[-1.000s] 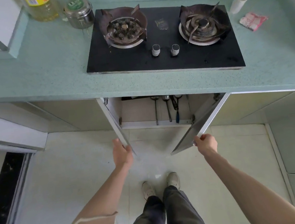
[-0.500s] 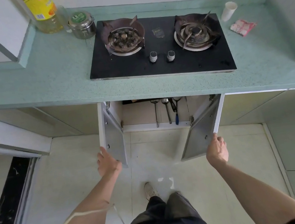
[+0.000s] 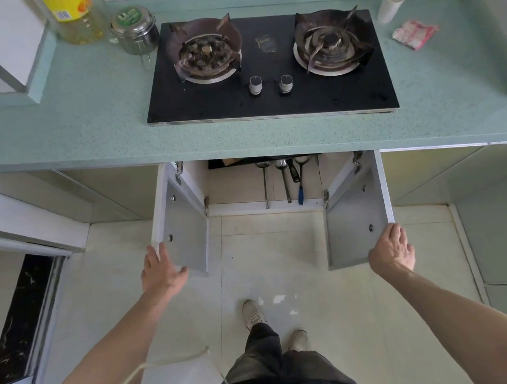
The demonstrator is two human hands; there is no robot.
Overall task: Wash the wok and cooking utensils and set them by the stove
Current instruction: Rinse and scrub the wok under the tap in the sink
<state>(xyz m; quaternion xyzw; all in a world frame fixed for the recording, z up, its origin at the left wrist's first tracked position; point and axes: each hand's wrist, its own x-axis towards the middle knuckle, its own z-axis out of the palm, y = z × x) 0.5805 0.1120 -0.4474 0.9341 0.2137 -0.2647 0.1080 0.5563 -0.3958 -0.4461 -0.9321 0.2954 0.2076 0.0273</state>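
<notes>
Under the black two-burner stove (image 3: 229,106) a cabinet stands with both doors swung wide. Inside it several metal ladles and spoons (image 3: 284,182) hang in a row, one with a blue handle (image 3: 300,191). My left hand (image 3: 160,273) rests with straight fingers on the lower outer edge of the left door (image 3: 183,228). My right hand (image 3: 391,250) touches the bottom corner of the right door (image 3: 353,221). No wok is in view.
On the green countertop (image 3: 80,123) stand an oil bottle (image 3: 74,16) and a steel canister (image 3: 134,31) left of the stove. A white cup (image 3: 390,5) and a pink packet (image 3: 414,33) are to its right. My feet are on the pale tiled floor (image 3: 269,259).
Both cabinet doors have swung from nearly shut to fully open. My hands moved apart with the door edges, and I have stepped back a little.
</notes>
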